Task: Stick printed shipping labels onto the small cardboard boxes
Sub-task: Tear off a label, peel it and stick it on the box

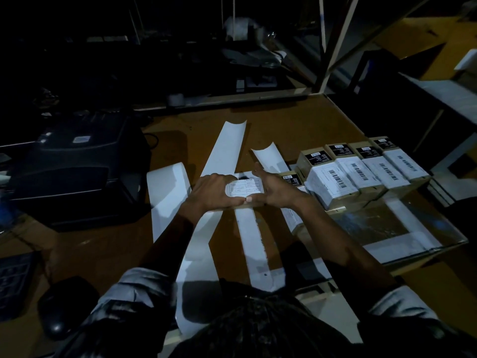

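at the far left a keyboard [14,282] is cut off by the frame edge, and a dark computer mouse [64,306] sits near it, barely readable in the gloom. behind them your black label printer [77,166] stands on the brown table [296,125], its details lost in shadow. long white backing strips [167,200] fan out across the table from your body, their far ends curling up. your left hand [211,192] curls its fingers over the left end of a small cardboard box [242,205], and your right hand [273,188] holds the right end, thumbs meeting along the near edge. the shipping label [244,188] lies on the box's top between your hands; most of the box is hidden beneath it and your fingers. just right of your right hand, a row of labelled boxes [361,171] rests side by side with barcodes showing. everything beyond the table is too dark to make out.
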`<action>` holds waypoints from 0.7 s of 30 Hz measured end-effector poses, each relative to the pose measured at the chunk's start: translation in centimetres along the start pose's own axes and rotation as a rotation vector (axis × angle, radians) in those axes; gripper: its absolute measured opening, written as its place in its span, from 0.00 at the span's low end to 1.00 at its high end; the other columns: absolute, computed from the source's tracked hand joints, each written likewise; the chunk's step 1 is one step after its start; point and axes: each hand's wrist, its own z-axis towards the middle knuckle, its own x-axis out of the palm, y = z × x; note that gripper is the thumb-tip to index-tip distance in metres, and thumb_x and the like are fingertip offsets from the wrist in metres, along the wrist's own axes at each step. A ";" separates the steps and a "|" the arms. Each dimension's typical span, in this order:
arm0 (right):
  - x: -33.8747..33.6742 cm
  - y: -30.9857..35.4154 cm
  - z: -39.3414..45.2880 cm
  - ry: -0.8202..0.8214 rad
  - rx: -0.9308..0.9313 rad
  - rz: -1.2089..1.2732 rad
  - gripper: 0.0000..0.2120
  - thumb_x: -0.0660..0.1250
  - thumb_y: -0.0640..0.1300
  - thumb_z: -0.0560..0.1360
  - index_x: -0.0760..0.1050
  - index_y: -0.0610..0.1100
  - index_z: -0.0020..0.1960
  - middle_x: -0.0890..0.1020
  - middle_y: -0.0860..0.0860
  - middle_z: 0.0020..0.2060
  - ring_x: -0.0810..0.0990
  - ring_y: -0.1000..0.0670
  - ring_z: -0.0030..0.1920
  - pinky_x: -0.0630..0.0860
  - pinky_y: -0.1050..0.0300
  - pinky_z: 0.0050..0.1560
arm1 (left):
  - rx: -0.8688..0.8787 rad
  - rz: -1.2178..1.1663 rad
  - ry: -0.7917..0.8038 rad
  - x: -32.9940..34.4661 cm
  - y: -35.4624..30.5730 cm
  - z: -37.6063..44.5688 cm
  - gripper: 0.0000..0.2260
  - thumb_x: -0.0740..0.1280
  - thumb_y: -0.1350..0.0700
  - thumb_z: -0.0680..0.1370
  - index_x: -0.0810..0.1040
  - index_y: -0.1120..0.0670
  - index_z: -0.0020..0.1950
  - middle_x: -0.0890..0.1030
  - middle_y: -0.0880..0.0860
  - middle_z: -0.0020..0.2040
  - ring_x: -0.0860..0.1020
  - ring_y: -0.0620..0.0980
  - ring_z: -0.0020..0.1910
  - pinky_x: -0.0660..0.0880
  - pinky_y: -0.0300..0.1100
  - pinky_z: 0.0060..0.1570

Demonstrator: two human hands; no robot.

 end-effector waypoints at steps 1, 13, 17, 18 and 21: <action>-0.1 -0.2 0.1 0.012 0.001 -0.001 0.41 0.73 0.54 0.76 0.54 0.47 0.80 0.68 0.46 0.75 0.68 0.44 0.73 0.69 0.59 0.59 | -0.005 -0.009 0.000 0.1 0.2 0.1 0.35 0.59 0.25 0.68 0.77 0.48 0.65 0.84 0.47 0.54 0.81 0.46 0.48 0.77 0.37 0.44; -1.2 0.4 1.3 0.170 0.037 -0.111 0.44 0.74 0.53 0.75 0.50 0.45 0.79 0.72 0.46 0.68 0.72 0.45 0.66 0.79 0.49 0.59 | -0.024 -0.196 0.450 -2.2 1.0 1.7 0.35 0.75 0.42 0.70 0.68 0.45 0.75 0.74 0.46 0.69 0.72 0.49 0.66 0.77 0.47 0.61; -0.5 0.1 1.4 0.087 0.048 -0.143 0.39 0.72 0.47 0.77 0.52 0.46 0.80 0.71 0.45 0.70 0.71 0.45 0.68 0.78 0.54 0.54 | -0.037 -0.223 0.453 -2.6 0.5 1.7 0.35 0.76 0.48 0.71 0.67 0.46 0.76 0.73 0.48 0.70 0.71 0.51 0.68 0.76 0.44 0.61; -0.4 -0.1 1.4 0.082 0.048 -0.149 0.41 0.71 0.43 0.77 0.50 0.46 0.81 0.69 0.45 0.72 0.70 0.44 0.70 0.77 0.53 0.58 | -0.053 -0.221 0.442 -2.5 0.5 1.4 0.35 0.76 0.48 0.71 0.67 0.46 0.76 0.73 0.48 0.71 0.71 0.51 0.69 0.77 0.44 0.61; -0.1 -0.3 0.9 0.069 0.052 -0.126 0.48 0.71 0.36 0.76 0.41 0.47 0.82 0.59 0.45 0.79 0.62 0.42 0.77 0.69 0.48 0.72 | -0.098 -0.108 0.283 -2.0 0.0 -0.3 0.39 0.76 0.42 0.70 0.65 0.46 0.77 0.73 0.50 0.72 0.72 0.53 0.69 0.77 0.52 0.62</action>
